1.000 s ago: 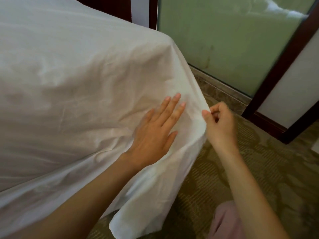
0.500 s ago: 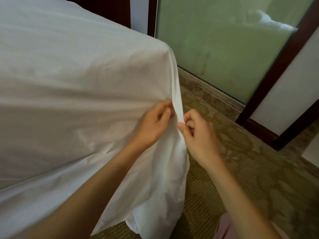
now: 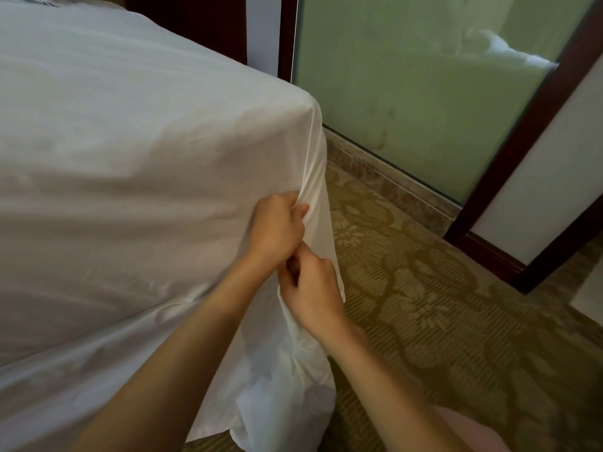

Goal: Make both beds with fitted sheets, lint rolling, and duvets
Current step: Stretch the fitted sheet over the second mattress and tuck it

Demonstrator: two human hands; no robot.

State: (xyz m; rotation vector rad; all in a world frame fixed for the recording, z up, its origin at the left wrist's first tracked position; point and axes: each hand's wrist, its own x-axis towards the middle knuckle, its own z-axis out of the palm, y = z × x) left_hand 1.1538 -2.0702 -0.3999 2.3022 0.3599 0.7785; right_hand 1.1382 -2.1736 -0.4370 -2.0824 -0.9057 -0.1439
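A white sheet (image 3: 137, 164) covers the bed and drapes over its near corner, hanging down to the carpet in loose folds. My left hand (image 3: 277, 228) grips a gathered fold of the sheet at the corner, fingers curled round the cloth. Just below it, my right hand (image 3: 313, 293) pinches the same hanging fold, touching the left hand. The mattress under the sheet is hidden.
Patterned olive carpet (image 3: 440, 337) lies to the right of the bed. A frosted green glass panel (image 3: 408, 93) in a dark wooden frame (image 3: 522, 141) stands behind the corner, with a stone skirting along its base. A pink garment shows at the bottom right.
My left hand went from lying flat on the sheet to gripping a fold at the corner. My right hand moved left and down to meet it, gathering the hanging cloth.
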